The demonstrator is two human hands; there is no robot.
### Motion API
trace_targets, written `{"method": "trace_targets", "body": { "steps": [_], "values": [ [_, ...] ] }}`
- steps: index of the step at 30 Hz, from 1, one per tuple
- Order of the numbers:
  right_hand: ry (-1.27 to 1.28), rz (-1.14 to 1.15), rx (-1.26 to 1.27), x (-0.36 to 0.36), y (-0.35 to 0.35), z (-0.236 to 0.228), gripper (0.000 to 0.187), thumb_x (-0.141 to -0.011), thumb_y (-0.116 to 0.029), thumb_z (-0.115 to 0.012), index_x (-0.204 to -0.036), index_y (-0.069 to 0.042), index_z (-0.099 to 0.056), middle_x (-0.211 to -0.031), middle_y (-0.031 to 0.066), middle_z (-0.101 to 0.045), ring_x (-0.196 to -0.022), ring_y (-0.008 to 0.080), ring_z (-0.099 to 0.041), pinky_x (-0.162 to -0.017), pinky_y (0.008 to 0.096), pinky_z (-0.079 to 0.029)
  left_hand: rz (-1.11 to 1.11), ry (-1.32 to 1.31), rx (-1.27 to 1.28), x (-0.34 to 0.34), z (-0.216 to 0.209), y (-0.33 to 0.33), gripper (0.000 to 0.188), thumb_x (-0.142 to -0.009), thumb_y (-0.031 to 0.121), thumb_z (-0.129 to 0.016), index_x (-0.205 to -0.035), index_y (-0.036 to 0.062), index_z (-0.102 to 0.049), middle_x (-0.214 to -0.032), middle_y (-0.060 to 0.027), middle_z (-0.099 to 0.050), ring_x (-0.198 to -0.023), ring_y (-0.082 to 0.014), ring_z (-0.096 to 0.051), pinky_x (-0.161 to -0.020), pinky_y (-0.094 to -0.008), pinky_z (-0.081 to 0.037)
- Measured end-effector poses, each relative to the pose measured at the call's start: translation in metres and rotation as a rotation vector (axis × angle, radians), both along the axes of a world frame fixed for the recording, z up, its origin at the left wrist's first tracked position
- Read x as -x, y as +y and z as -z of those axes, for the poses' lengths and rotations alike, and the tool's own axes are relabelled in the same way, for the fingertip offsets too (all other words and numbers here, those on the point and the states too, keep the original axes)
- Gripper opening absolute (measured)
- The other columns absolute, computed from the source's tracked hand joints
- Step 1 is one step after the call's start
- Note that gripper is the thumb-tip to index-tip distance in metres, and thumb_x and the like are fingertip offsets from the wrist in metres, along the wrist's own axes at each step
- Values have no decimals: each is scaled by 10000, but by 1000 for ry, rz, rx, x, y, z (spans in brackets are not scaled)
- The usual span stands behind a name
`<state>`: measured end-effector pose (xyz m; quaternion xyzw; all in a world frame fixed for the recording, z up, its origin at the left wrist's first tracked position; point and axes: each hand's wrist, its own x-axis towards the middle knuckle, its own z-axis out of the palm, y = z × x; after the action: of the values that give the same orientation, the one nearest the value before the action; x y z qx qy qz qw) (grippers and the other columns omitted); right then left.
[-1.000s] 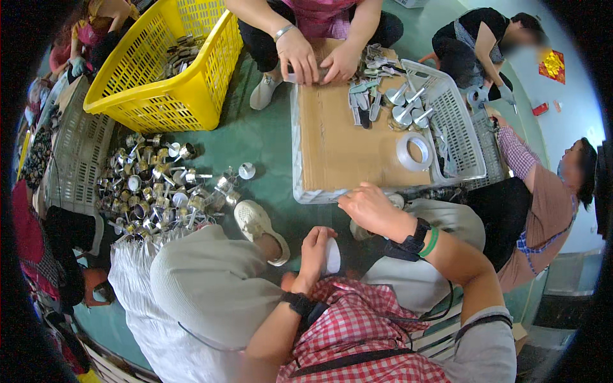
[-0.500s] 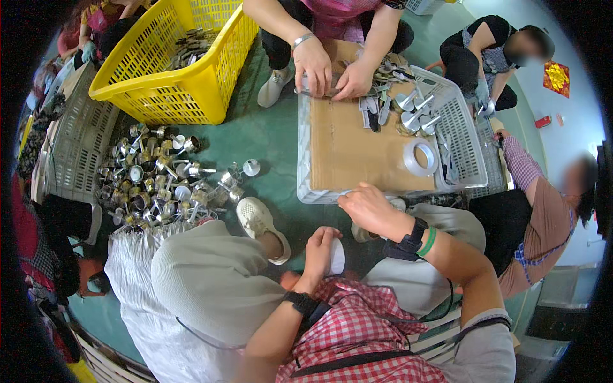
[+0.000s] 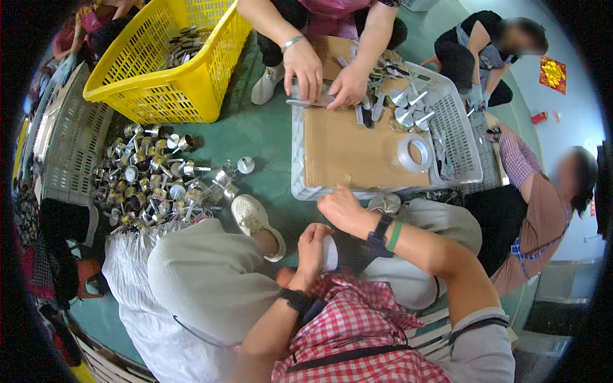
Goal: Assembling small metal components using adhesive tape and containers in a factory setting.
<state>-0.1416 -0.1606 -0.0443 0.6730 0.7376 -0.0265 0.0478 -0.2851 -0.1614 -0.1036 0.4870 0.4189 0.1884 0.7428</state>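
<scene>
My left hand is closed around a white, round-edged piece just above my lap; its far side is hidden, so I cannot tell its kind. My right hand hovers by the near edge of the cardboard-topped crate, fingers curled together. Anything pinched in it is too small to make out. A roll of tape lies on the cardboard, beyond my right hand. Near it stand several metal pieces with discs and stems.
Across the crate a co-worker's hands hold a flat grey strip. A heap of metal cup-like pieces covers the floor at left, below a yellow basket. A white basket sits at the crate's right; other people work around.
My right hand has moved left, closer to my left hand. My left hand keeps its hold on the white piece. The view has shifted slightly.
</scene>
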Motion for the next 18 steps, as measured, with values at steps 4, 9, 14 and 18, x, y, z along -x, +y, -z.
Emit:
{"method": "trace_targets", "body": {
  "steps": [4, 9, 14, 18],
  "values": [
    [-174, -30, 100, 9, -28, 31, 109, -690, -149, -553, -692, -73, -632, -598, 79, -617, -609, 218, -625, -664, 332, -426, 194, -40, -70, 23, -3, -23, 255, -876, 194, -477, -791, 17, -639, -757, -48, -627, -717, -150, -565, -649, -293, -444],
    [-9, 30, -102, -1, -48, -31, 71, -699, -149, -539, -672, -97, -579, -647, 46, -594, -651, 220, -597, -660, 344, -430, 63, -41, 212, 27, -7, -3, 242, -934, 193, -436, -857, 35, -602, -825, -34, -632, -651, -79, -498, -591, -213, -393],
    [-162, 160, -207, -108, -32, -64, 187, -719, -79, -533, -891, -76, -604, -742, 88, -605, -773, 258, -583, -737, 375, -436, 109, -206, 195, 19, -17, 0, 223, -942, 203, -455, -888, 36, -593, -858, -40, -636, -690, -86, -520, -625, -212, -408],
    [-216, 203, -200, -162, -28, -36, 252, -724, -82, -550, -970, -55, -596, -919, 114, -592, -923, 264, -558, -846, 368, -412, 191, -214, 195, 10, -56, 8, 218, -947, 199, -447, -966, 32, -585, -896, -51, -634, -798, -88, -547, -723, -219, -418]
  ]
}}
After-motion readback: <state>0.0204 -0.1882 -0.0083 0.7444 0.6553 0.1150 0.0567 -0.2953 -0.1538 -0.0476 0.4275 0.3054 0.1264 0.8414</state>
